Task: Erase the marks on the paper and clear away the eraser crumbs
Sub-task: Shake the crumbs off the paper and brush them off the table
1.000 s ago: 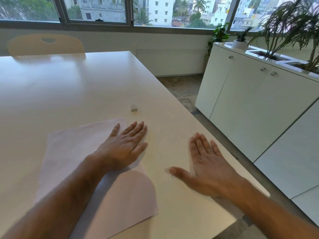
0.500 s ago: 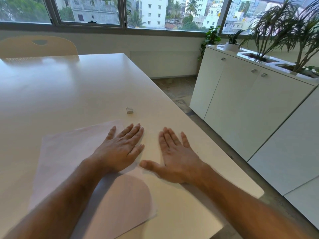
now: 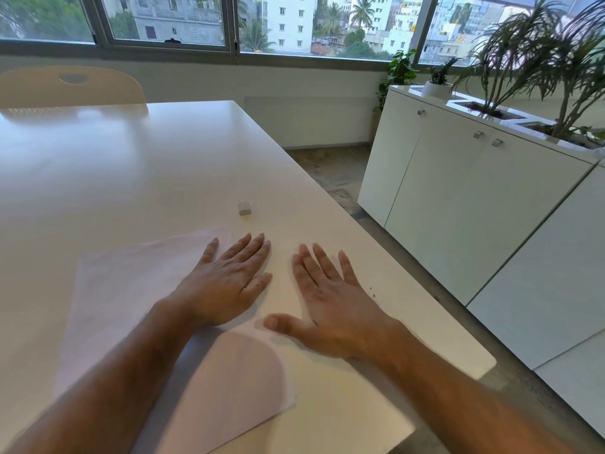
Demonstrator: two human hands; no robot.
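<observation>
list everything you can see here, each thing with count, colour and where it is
paper: 1, white, on the near left of the table, under the left hand
eraser: 1, pale grey, on the table beyond the paper, apart from both hands
crumbs: a few dark specks, on the table right of the right hand
table: 1, white, fills the left and middle
chair: 1, beige, at the table's far end
cabinets: 1 white row, along the right
plants: several, green, on top of the cabinets and by the window
windows: across the back wall, buildings and trees outside
left hand: flat, palm down, on the paper's right edge
right hand: flat, palm down, on the table beside the paper
</observation>
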